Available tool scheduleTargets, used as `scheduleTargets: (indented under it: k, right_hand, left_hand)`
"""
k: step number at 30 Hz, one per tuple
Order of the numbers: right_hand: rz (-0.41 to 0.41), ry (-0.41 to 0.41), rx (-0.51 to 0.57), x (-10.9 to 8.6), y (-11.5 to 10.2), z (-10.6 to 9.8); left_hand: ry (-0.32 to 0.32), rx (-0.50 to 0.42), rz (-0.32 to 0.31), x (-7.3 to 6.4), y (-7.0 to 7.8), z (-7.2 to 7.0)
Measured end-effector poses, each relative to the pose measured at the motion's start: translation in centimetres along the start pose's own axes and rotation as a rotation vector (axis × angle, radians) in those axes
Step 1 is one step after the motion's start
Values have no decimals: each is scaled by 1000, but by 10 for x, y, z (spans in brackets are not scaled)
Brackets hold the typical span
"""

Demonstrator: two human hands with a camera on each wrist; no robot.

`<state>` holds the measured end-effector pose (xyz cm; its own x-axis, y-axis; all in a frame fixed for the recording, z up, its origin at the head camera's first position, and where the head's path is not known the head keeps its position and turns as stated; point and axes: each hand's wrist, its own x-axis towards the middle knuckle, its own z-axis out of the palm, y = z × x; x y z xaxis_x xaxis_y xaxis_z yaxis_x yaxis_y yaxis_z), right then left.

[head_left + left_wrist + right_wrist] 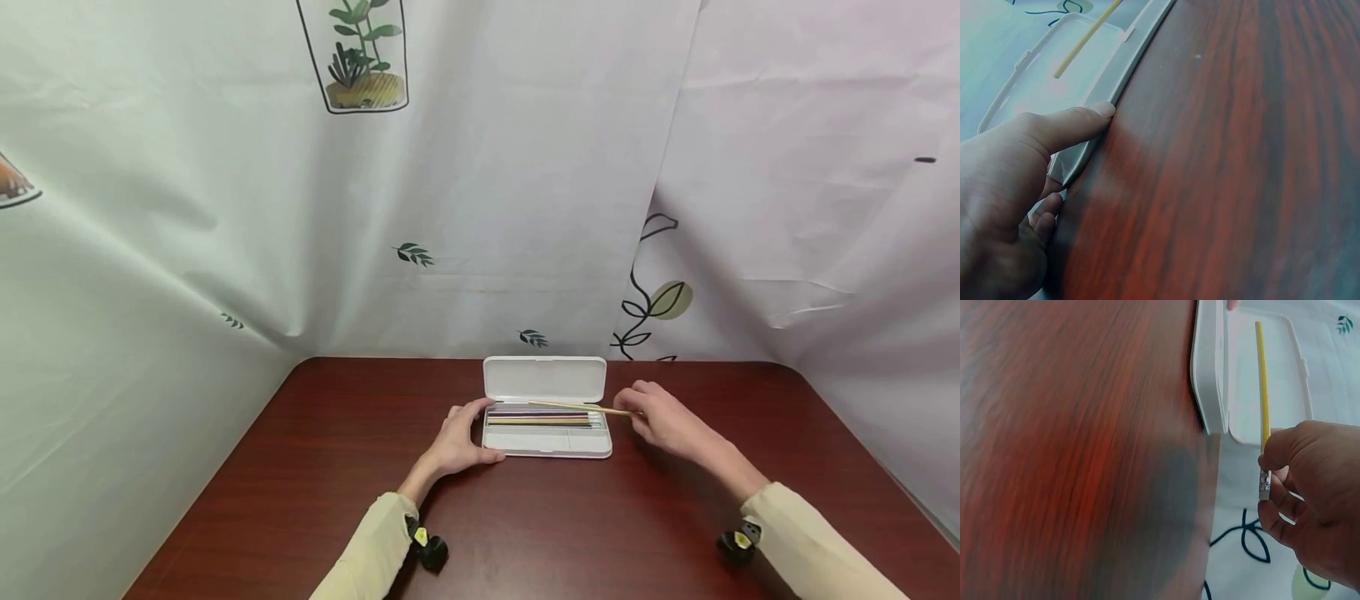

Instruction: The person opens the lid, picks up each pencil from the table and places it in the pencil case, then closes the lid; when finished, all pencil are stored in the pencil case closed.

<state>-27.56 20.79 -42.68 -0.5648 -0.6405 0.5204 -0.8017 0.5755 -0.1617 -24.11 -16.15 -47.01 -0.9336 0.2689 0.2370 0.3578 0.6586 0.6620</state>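
A white pencil case [528, 439] lies on the table with its lid [545, 379] raised at the back. Several pencils [536, 419] lie side by side in its rear compartment. My left hand [452, 446] holds the case's left end, thumb along the front edge and fingers toward the back corner. Over the right part of the case, my right hand [660, 417] pinches a yellow pencil [1262, 381] near its eraser end, between thumb and fingertips. That pencil's far end points left, above the pencils in the case.
The reddish-brown wooden table [555, 517] ends just behind the case. A pale curtain [510, 183] with plant prints hangs around its back and sides. Each wrist carries a small black device below the sleeve cuff.
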Motion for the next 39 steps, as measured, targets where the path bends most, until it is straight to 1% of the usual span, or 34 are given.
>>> scheduleTargets:
  k: [7,15,22,32,39]
  right_hand:
    - [25,-42,-15,14,-9,10]
    - [23,-37,-26,25,-16,20]
    - [68,-70,-38,31,-20,29]
    - [10,-31,-77,39,-22,40]
    - [4,-13,-104,41,-23,47]
  left_hand:
    - [0,-5,-2,0,-1,1]
    - [5,-2,-6,1,0,1]
    - [1,-4,-14,1,1,1]
    - [5,-12,-12,0,2,0]
    - [7,-20,-20,0,3,1]
